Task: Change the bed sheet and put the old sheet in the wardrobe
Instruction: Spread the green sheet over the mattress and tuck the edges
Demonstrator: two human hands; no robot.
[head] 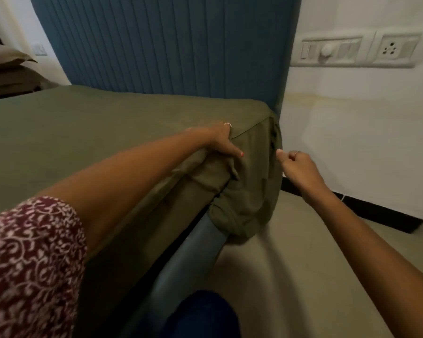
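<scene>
Sheet under flat left hand; right hand curled, empty.

An olive green sheet covers the bed, bunched and hanging at the corner beside the blue headboard. The left hand presses on the sheet at the mattress edge, thumb pointing down the side. The right hand, fingers curled, hovers just beside the hanging fold.
</scene>
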